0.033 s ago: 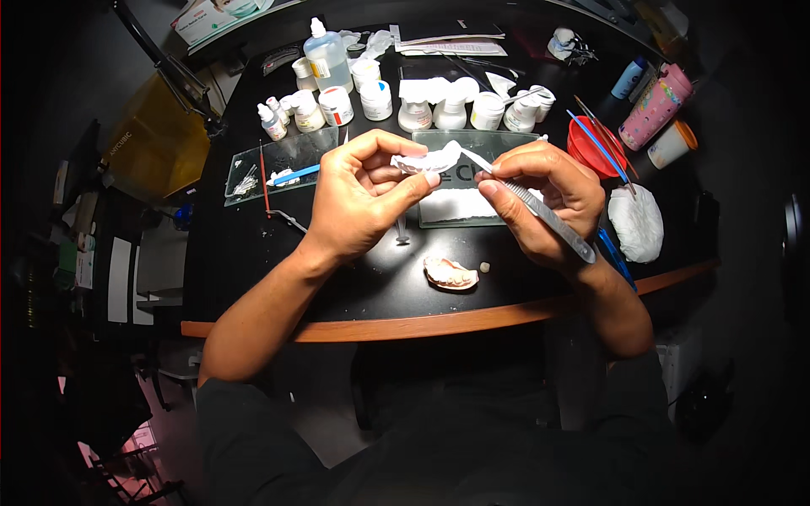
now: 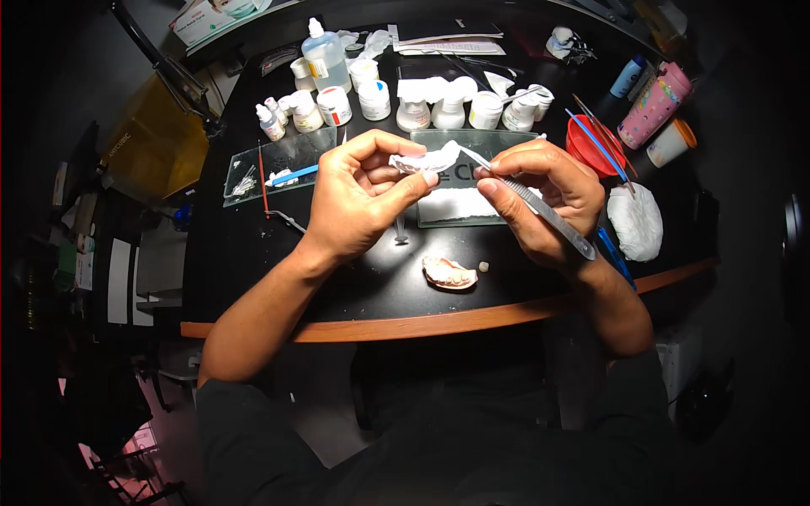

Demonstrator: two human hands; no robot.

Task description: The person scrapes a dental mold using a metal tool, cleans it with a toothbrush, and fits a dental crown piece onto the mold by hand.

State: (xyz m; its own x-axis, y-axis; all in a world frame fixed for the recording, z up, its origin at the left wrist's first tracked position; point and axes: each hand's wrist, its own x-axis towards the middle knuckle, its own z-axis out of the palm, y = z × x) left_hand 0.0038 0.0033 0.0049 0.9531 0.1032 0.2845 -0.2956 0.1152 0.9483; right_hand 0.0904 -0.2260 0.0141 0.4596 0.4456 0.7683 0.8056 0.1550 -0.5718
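Above the middle of the black desk (image 2: 363, 295), the left hand (image 2: 350, 198) pinches a white arch-shaped piece (image 2: 426, 162) between thumb and fingers. The right hand (image 2: 557, 185) grips metal tweezers (image 2: 567, 234), their tips at the arch's right end; contact cannot be told. Toward the desk's front edge lies a pinkish dental cast (image 2: 450, 274), a small pale piece (image 2: 483, 266) just beside it. White jars (image 2: 486, 111) line the back; a red bowl (image 2: 584, 153) stands toward the right edge.
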